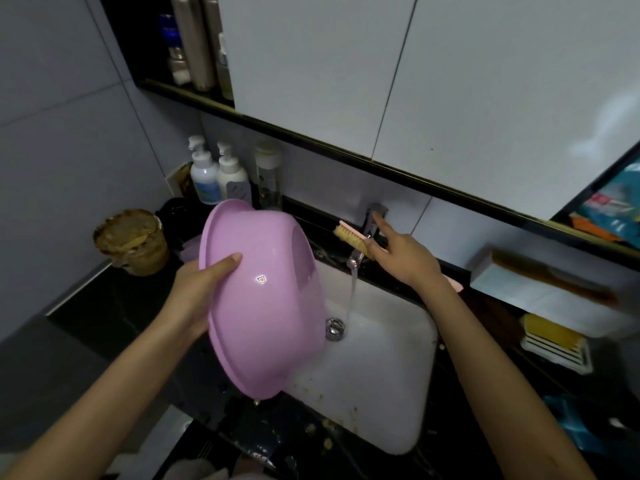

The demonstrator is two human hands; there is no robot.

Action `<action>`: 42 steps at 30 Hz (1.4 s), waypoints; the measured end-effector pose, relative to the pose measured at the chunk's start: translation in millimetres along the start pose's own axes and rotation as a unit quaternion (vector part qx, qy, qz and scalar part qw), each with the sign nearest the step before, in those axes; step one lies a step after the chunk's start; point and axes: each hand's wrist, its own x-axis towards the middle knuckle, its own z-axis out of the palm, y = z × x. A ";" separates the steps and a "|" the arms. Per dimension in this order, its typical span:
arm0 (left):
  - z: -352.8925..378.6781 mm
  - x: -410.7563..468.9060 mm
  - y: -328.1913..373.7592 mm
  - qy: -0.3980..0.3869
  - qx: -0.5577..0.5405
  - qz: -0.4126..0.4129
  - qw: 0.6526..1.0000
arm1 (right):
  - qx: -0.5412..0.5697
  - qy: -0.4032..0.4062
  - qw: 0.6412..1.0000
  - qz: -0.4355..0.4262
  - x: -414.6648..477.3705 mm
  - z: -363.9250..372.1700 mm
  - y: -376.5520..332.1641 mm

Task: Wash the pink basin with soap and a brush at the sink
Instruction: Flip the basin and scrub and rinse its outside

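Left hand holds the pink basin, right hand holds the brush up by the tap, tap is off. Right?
One thing is wrong: the tap is on. The head view shows water falling from it into the sink. The rest stands: the left hand holds the pink basin, and the right hand holds the brush up by the tap.

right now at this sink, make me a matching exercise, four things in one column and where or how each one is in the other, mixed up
Things
1. pink plastic basin
2. pink-backed bristle brush
3. chrome tap
4. yellow block

Place or state
a. running water into the white sink
b. on a white slotted dish, right counter
c. tilted on its edge, gripped by the left hand
d. held in the right hand

Pairs: 1-c, 2-d, 3-a, 4-b
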 end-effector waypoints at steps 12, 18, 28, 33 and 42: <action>-20.5 2.3 3.7 -0.040 -0.001 0.022 0.999 | 0.270 -0.115 0.956 0.027 -55.6 11.6 1.7; -22.6 6.4 4.9 -0.047 0.019 0.047 0.998 | -0.061 -0.090 0.992 0.058 -100.6 21.5 23.4; -26.3 10.1 8.4 -0.110 0.045 0.068 0.990 | 0.007 0.047 0.990 0.136 -144.1 116.2 2.7; -31.7 16.2 15.3 -0.149 0.066 0.112 0.980 | -0.065 -0.190 0.953 0.229 -133.3 129.1 -3.1; -42.9 19.5 45.9 -0.320 0.341 0.281 0.838 | -0.052 -0.217 0.927 0.300 -121.9 107.6 -6.0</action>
